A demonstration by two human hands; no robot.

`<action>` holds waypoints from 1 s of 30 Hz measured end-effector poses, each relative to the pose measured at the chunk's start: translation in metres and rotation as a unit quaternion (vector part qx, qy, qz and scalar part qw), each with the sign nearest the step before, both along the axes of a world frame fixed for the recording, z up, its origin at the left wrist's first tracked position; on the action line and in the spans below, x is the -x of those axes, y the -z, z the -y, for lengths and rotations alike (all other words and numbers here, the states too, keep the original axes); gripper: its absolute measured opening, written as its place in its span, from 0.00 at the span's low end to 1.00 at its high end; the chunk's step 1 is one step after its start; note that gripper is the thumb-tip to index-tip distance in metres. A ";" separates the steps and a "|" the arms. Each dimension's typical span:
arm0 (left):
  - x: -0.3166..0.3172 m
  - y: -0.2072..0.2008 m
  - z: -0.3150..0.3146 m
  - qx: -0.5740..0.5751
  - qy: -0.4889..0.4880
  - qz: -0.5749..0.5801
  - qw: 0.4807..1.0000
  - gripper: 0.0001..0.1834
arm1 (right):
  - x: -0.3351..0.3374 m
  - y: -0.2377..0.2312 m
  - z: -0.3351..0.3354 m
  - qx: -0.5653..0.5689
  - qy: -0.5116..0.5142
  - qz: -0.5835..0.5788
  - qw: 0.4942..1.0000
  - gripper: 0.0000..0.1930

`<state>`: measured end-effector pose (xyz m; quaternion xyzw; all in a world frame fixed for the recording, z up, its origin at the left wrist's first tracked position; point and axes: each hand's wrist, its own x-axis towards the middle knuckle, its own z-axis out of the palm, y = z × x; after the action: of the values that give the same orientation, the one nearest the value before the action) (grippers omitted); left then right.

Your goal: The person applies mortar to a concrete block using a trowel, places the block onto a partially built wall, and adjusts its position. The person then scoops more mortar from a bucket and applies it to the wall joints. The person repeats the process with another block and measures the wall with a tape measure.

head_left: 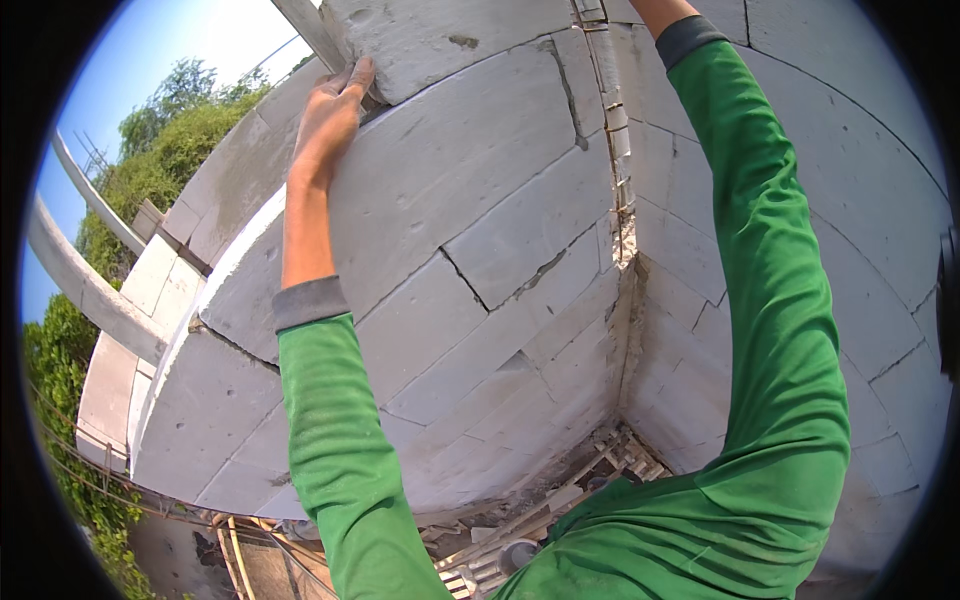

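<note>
My left hand [335, 115] is raised to the top of a wall of pale grey concrete blocks, its fingers bent round the lower left end of the uppermost block [440, 45]. Part of those fingers is hidden behind the block's end. A grey post [308, 30] rises right beside them. My right arm, in a green sleeve [770, 230] with a dark cuff, stretches up past the upper edge of the picture. Only a bit of its wrist shows, and the right hand itself is out of sight.
Thin steel bars [612, 110] stand in the corner gap between the left wall [480, 190] and the right wall [850, 250]. Far below lie planks and rubble [560, 495]. Outside on the left are curved-looking grey posts [95, 290], lower blockwork and green trees [170, 140].
</note>
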<state>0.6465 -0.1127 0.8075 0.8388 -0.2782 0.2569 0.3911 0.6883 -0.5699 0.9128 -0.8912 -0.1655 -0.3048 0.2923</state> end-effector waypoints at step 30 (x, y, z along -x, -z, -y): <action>0.000 0.002 0.015 0.000 -0.028 0.003 1.000 0.44 | -0.004 -0.010 0.016 0.019 -0.010 -0.016 1.000 0.37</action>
<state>0.6466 -0.1277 0.8052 0.8456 -0.2553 0.2702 0.3831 0.6923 -0.5858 0.9223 -0.8997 -0.1753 -0.2846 0.2806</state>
